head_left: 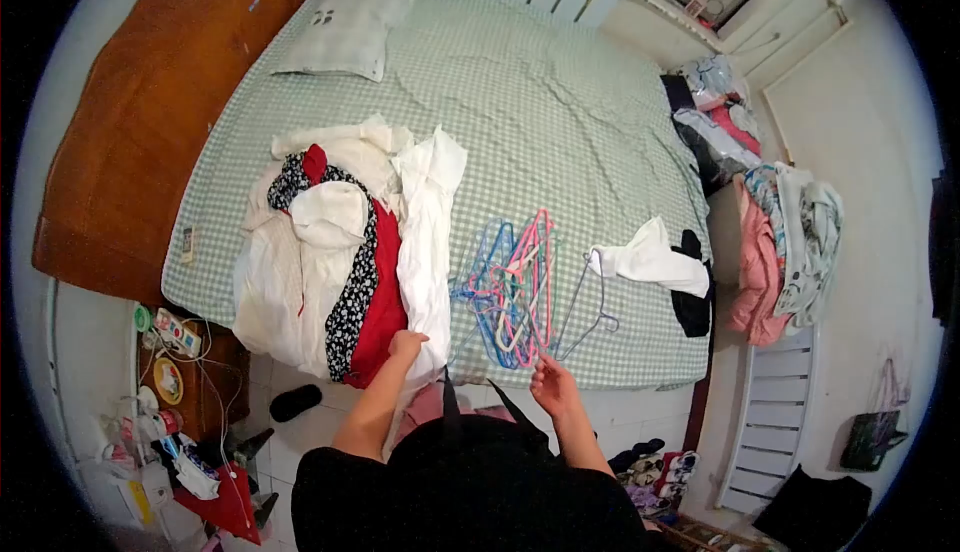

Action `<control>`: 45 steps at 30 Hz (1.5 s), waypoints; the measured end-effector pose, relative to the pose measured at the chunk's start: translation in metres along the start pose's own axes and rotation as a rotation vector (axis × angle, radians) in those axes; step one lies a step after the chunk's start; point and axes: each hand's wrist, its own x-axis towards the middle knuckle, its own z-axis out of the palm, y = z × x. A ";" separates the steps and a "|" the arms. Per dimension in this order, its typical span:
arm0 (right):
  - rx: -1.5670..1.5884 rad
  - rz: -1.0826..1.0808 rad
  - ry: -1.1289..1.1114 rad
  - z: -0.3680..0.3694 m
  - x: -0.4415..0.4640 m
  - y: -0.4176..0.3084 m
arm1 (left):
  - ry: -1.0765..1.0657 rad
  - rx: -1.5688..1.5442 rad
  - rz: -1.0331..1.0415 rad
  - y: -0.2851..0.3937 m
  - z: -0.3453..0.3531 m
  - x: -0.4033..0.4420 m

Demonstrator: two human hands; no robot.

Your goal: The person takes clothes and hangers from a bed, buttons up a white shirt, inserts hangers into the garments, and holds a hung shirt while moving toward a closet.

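1. The person's left hand (pixel 407 345) is reaching to the near edge of the bed, covered with a green-and-white checked fabric sheet (pixel 570 142), and its curled fingers are touching the near end of a long, narrow, white fabric garment (pixel 430 242); whether they are clamping on the cloth, I cannot tell
2. The long white garment is lying left of the bed's middle, stretching from the near edge towards the far edge
3. The person's right hand (pixel 552 384) is hovering at the near edge with its fingers curling together, right beside the near ends of the hangers; whether it is clamping on one, I cannot tell
4. A tangled bundle of blue, pink and white thin-framed hangers (pixel 517 297) is lying near the middle of the near edge, right of the long white garment
5. A single thin blue-grey hanger (pixel 603 302) is lying just right of that bundle
6. A heap of cream fabric clothing (pixel 285 292) is spreading over the near left part of the bed, with a black-and-white floral cloth (pixel 350 327) and a bright red cloth (pixel 386 292) running along its right side
7. A crumpled white cloth (pixel 655 260) is lying near the right edge, partly covering a black cloth (pixel 690 310)
8. A pale, square-cornered fabric pillow (pixel 345 37) is resting in the far left corner
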 end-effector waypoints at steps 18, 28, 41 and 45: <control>-1.204 -0.515 -0.393 0.201 0.062 -0.039 | -0.455 -1.463 1.083 0.347 -0.146 -0.210; -0.489 -0.162 -0.424 0.210 0.068 -0.117 | -0.442 -1.032 0.670 0.256 -0.056 -0.178; -0.937 -0.602 -0.151 0.190 0.103 -0.177 | 0.248 -0.794 0.886 0.219 -0.070 -0.154; -0.549 -0.768 -0.380 0.243 -0.003 -0.220 | 0.335 -0.730 1.036 0.203 -0.124 -0.167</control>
